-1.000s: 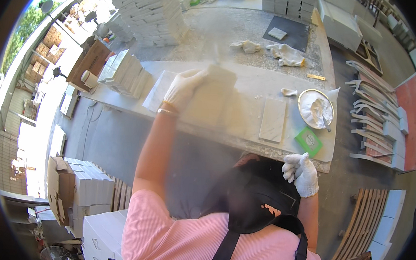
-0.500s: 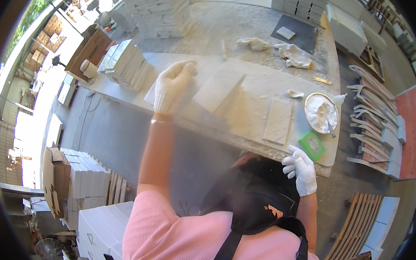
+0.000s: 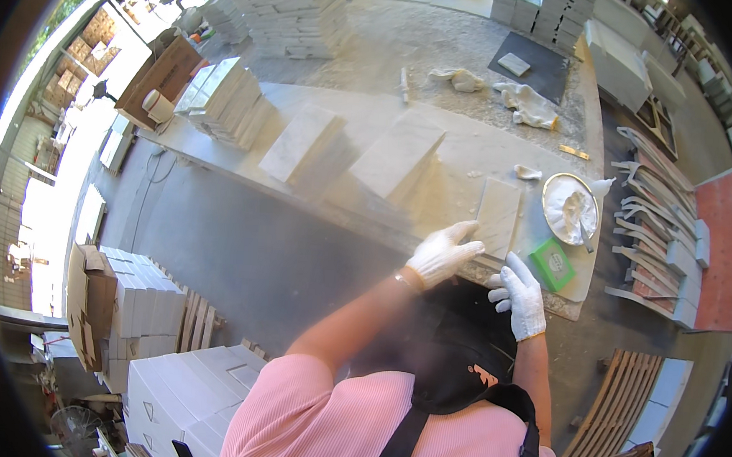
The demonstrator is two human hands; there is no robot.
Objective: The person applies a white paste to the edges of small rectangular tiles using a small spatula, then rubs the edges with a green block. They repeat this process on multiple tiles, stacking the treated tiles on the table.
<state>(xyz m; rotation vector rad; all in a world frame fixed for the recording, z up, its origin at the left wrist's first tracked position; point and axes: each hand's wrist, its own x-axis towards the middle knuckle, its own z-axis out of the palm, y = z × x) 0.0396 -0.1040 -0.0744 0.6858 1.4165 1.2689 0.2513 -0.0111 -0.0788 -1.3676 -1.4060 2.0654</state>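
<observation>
A white marble tile [image 3: 499, 210] with faint grey veins lies at the near edge of the worktable. My left hand [image 3: 441, 257], in a white knitted glove, is at the tile's near left corner with fingers stretched and nothing held. Whether its fingertips touch the tile I cannot tell. Just off the table edge, my right hand [image 3: 521, 303], gloved alike, hangs with loosely bent, parted fingers and holds nothing. Beside it sits a green square block [image 3: 552, 265]. A round bowl of white paste [image 3: 564, 215] with a spoon in it stands beyond the block.
Two more tiles, one larger [image 3: 397, 153] and one narrower [image 3: 301, 144], rest on the white tabletop [image 3: 463, 155]. A tile stack [image 3: 222, 107] stands left. Crumpled gloves [image 3: 524, 104] lie farther back. A slatted pallet [image 3: 615, 407] is at right, boxes [image 3: 183, 406] at left.
My left hand has swung right and nearer, away from the narrow tile on the left, to the veined tile. My right hand has barely moved.
</observation>
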